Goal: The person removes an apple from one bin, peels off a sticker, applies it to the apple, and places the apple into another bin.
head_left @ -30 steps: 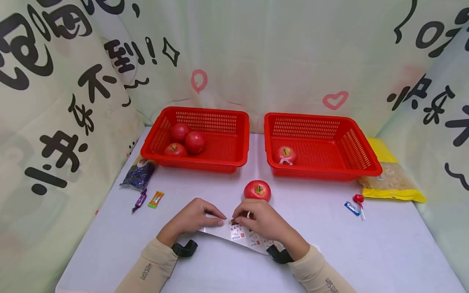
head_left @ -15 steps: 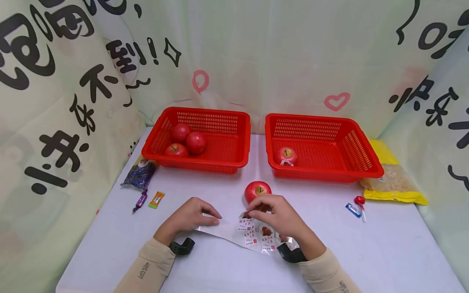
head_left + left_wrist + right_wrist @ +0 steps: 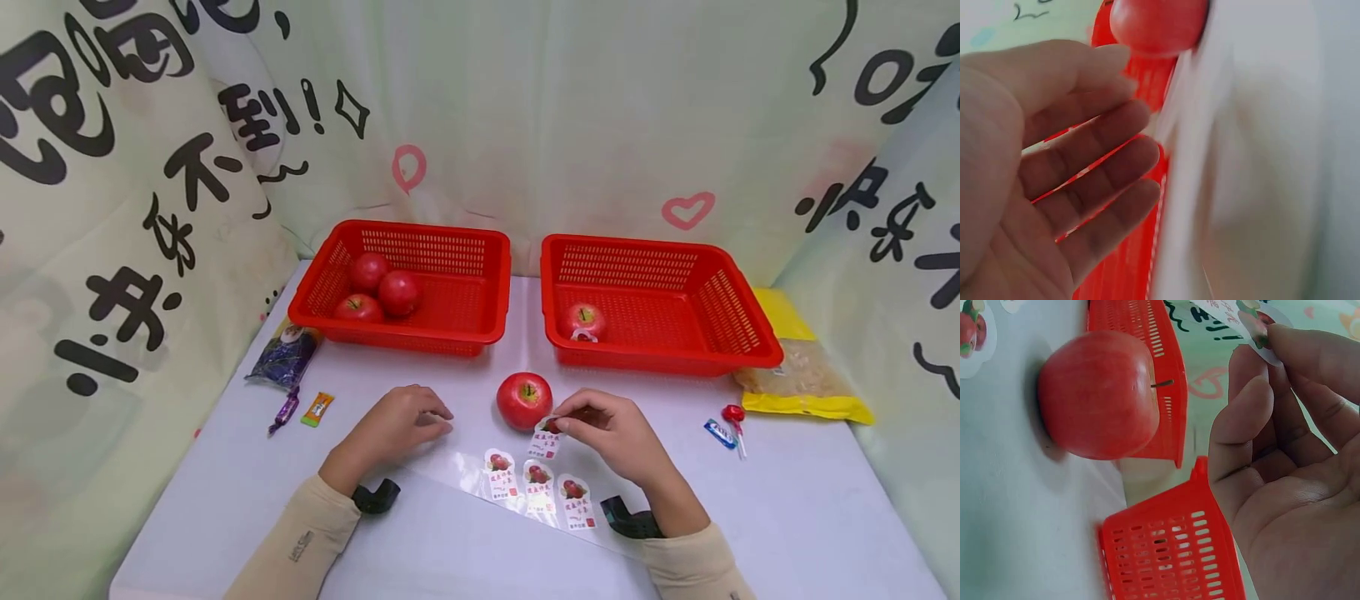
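My right hand (image 3: 622, 437) pinches a white sticker (image 3: 544, 445) by its top edge, between thumb and fingertips. An apple picture and red writing show on the sticker, which hangs just in front of a loose red apple (image 3: 524, 402) on the table. In the right wrist view the apple (image 3: 1097, 397) lies left of the hand. Below, a clear glossy sheet (image 3: 455, 468) bears three more such stickers (image 3: 539, 486). My left hand (image 3: 393, 429) is over the sheet's left end. Its fingers are loosely extended and hold nothing in the left wrist view.
At the back left, a red basket (image 3: 420, 342) contains three apples (image 3: 400, 292). Another red basket (image 3: 660, 357) at the back right has one stickered apple (image 3: 584, 318). Bagged goods (image 3: 798, 371) and small candies (image 3: 722, 433) lie at the sides.
My right hand has moved rightward, lifting one sticker off the sheet and bringing it beside the apple. My left hand has moved slightly up and no longer pinches the sheet's edge. The sheet now lies flatter.
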Demonstrator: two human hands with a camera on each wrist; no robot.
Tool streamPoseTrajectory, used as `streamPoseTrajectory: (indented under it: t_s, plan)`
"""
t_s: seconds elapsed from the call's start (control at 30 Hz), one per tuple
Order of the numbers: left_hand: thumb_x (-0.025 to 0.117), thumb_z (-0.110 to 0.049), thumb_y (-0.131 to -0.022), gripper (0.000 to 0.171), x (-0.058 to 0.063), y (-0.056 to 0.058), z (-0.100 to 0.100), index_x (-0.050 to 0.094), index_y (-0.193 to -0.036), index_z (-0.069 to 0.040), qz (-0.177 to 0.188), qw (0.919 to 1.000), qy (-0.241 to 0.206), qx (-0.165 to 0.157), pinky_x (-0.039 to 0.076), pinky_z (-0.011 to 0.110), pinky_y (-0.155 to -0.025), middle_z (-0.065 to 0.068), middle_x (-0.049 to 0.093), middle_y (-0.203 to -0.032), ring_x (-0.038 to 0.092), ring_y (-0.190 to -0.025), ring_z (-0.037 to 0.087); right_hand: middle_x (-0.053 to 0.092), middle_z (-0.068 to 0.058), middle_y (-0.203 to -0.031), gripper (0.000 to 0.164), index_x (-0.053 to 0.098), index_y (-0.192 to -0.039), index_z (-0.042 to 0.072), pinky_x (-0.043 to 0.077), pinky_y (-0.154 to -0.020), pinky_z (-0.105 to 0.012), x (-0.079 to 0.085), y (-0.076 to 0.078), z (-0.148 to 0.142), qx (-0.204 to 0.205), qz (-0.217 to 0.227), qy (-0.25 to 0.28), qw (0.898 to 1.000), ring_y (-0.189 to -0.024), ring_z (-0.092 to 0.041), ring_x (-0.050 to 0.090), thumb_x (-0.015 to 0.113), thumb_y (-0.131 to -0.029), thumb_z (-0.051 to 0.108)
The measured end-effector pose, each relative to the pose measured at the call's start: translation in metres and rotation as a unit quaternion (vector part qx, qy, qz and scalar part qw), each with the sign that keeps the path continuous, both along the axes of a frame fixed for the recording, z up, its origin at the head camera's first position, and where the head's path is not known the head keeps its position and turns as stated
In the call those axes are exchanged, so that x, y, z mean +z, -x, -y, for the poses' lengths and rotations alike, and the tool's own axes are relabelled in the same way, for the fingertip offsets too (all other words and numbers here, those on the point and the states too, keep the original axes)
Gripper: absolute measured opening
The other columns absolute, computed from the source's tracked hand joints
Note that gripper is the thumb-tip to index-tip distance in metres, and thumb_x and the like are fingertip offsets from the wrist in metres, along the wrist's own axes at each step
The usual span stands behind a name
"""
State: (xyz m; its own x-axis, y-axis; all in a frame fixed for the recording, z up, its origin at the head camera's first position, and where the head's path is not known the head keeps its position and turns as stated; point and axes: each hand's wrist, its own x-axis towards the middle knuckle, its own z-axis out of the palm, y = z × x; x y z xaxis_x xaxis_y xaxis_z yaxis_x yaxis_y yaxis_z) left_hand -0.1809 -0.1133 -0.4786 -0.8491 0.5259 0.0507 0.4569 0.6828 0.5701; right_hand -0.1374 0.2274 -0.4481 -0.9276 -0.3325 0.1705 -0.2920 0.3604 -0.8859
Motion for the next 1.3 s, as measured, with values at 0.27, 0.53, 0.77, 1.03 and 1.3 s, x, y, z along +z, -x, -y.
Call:
streamPoseTrajectory:
  t_s: [0.27, 0.53, 0.77, 1.03, 1.3]
  plan:
    - [0.090, -0.038, -0.084, 0.076, 0.002, 0.025, -0.052, 0.058, -0.151, -0.022, 0.059, 0.9950, -0.078, -0.020, 0.059, 0.044, -0.106, 0.002, 0.063, -0.150, 0.063, -0.135, 0.025, 0.079, -0.010, -0.105, 0.012, 0.075, -0.111, 0.006, 0.063, -0.084, -0.025, -0.002, 0.001, -0.006, -0.009, 0.010, 0.017, 1.000, -0.092, -0.020, 0.075, 0.073, -0.099, 0.009]
    - [0.096, -0.025, -0.078, 0.089, -0.010, 0.036, -0.083, 0.052, -0.155, -0.027, 0.123, 0.9800, -0.153, -0.035, 0.061, 0.039, -0.102, 0.000, 0.058, -0.152, 0.058, -0.140, 0.026, 0.080, -0.010, -0.104, 0.014, 0.075, -0.111, 0.003, 0.063, -0.081, -0.026, -0.006, 0.002, -0.007, -0.014, 0.016, 0.021, 1.000, -0.091, -0.022, 0.075, 0.074, -0.098, 0.008]
    - [0.096, -0.022, -0.077, 0.082, -0.018, 0.037, -0.087, 0.057, -0.149, -0.029, 0.125, 0.9776, -0.167, -0.027, 0.062, 0.035, -0.099, -0.001, 0.062, -0.144, 0.061, -0.131, 0.022, 0.080, -0.009, -0.102, 0.010, 0.076, -0.107, 0.008, 0.063, -0.078, -0.027, -0.008, 0.003, -0.006, -0.013, 0.011, 0.024, 1.000, -0.090, -0.033, 0.074, 0.074, -0.098, 0.007]
    - [0.096, -0.025, -0.078, 0.074, -0.020, 0.036, -0.079, 0.061, -0.142, -0.029, 0.182, 0.9522, -0.244, 0.027, 0.063, 0.040, -0.098, 0.001, 0.064, -0.141, 0.066, -0.122, 0.026, 0.080, -0.007, -0.102, 0.018, 0.074, -0.111, 0.000, 0.062, -0.077, -0.026, -0.010, 0.002, -0.003, -0.031, 0.019, -0.009, 0.999, -0.088, -0.016, 0.073, 0.076, -0.097, 0.011]
    - [0.087, -0.021, -0.089, 0.060, -0.019, 0.042, -0.072, 0.063, -0.143, -0.020, 0.221, 0.9207, -0.321, 0.014, 0.062, 0.043, -0.100, 0.012, 0.066, -0.140, 0.070, -0.119, 0.029, 0.077, -0.006, -0.101, 0.020, 0.076, -0.110, 0.009, 0.062, -0.076, -0.024, 0.006, 0.008, 0.004, -0.016, 0.001, -0.027, 1.000, -0.088, -0.016, 0.067, 0.082, -0.092, 0.012]
